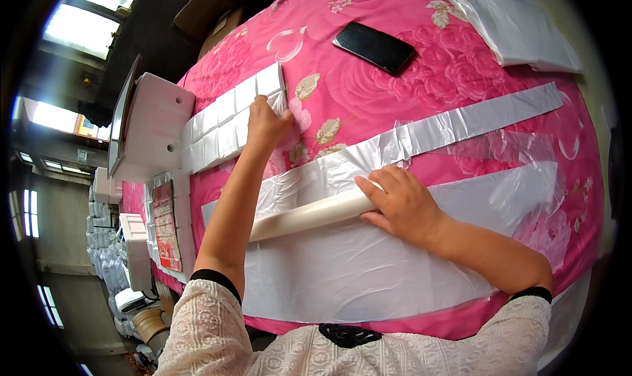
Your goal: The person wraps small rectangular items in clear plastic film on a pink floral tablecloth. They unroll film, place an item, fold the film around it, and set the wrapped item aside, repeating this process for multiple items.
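My left hand [266, 123] reaches forward to two rows of small white rectangular packets [227, 106]. Its fingers are closed at the near end of the rows, on the edge of a packet. Under my right hand [401, 201] lies a long white tube [316, 215], with the fingers wrapped over its right end. The tube rests across a large sheet of white plastic film [368, 271] spread in front of me. Behind it runs a folded silvery-white plastic strip [454, 126]. My left forearm hides the tube's left end.
A pink flowered cloth [355, 100] covers the table. Toward the back lies a black phone [374, 48]. White plastic sheeting [513, 27] is at the far right. A white box-shaped device [155, 126] stands on the left beside the packets, near a red printed panel [166, 225].
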Available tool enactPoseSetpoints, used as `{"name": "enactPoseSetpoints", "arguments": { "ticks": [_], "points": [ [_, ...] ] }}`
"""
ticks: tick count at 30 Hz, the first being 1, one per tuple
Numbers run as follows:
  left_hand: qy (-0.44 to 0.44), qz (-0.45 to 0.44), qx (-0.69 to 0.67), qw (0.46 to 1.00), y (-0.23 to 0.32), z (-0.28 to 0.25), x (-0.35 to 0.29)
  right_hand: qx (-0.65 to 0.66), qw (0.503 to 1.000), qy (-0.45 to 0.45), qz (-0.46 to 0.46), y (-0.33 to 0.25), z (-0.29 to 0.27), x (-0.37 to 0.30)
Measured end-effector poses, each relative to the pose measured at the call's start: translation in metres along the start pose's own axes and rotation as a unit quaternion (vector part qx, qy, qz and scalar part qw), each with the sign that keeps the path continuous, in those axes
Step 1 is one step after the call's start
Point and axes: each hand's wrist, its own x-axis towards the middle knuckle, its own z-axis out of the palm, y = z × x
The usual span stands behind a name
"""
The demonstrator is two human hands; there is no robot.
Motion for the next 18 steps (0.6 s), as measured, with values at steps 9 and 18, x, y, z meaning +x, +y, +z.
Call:
{"name": "enactPoseSetpoints", "arguments": {
  "ticks": [9,18],
  "points": [
    [0.008,0.034,0.014,0.999,0.014,-0.016,0.004,0.009,1.000,0.016,0.000,0.005,0.001,-0.001],
    [0.087,0.106,0.061,0.989,0.001,-0.001,0.081,0.023,1.000,0.009,-0.011,0.004,0.001,0.000]
  ]
}}
